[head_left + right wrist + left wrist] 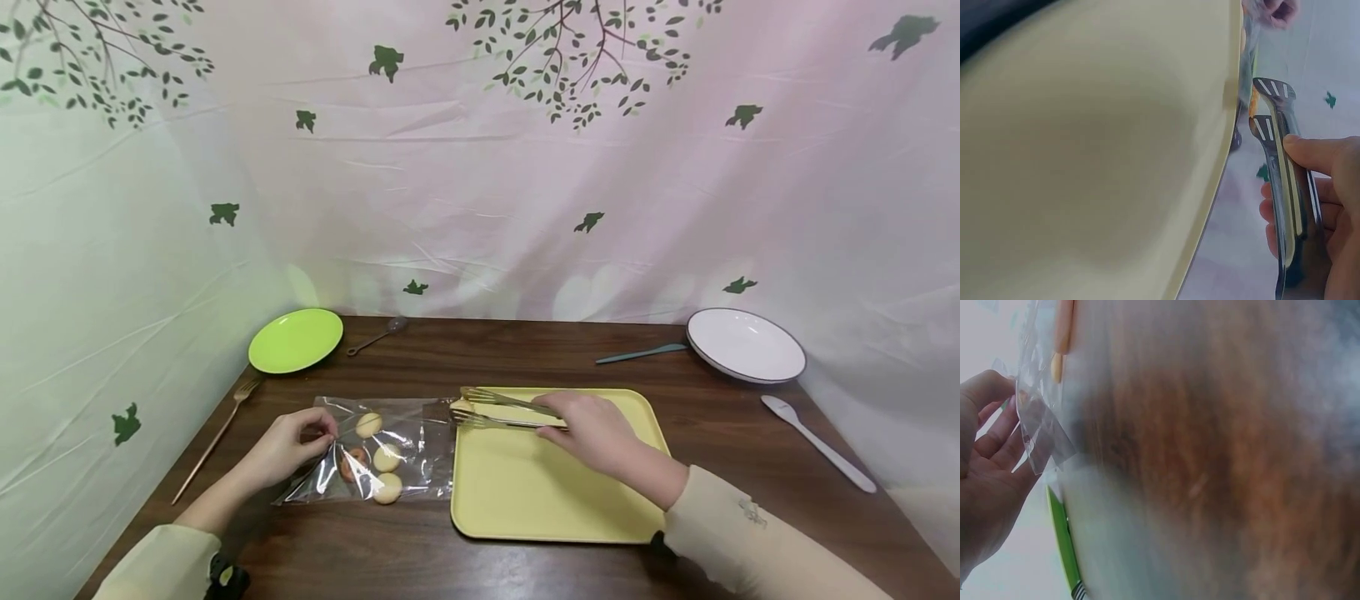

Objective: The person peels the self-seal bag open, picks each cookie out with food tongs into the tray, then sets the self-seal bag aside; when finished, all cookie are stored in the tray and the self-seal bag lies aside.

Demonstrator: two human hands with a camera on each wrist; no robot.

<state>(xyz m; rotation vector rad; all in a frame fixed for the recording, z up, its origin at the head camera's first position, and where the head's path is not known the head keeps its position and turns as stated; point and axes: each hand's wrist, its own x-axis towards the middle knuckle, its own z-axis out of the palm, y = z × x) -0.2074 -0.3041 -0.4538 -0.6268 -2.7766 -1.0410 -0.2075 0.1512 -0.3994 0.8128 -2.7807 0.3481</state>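
Observation:
My left hand (288, 446) pinches the left end of a clear plastic bag (420, 479), which the left wrist view shows between thumb and fingers. Inside the bag are three pale round cookies (387, 457) and a reddish-brown one (349, 465), partly covered. My right hand (596, 433) grips metal tongs (510, 407) with slotted tips, pointing left across the tray's far left corner. Another pale cookie (461, 407) shows between the tong tips, at the bag's right end. Under the right hand lies a yellow tray (555, 500), its left edge beside the bag.
A green plate (296, 340) and a dark spoon (378, 336) are at the back left, with a copper-coloured fork (217, 437) at the left. Toward the right are a white plate (746, 343), a teal knife (641, 353) and a white knife (817, 442). Printed fabric surrounds the table.

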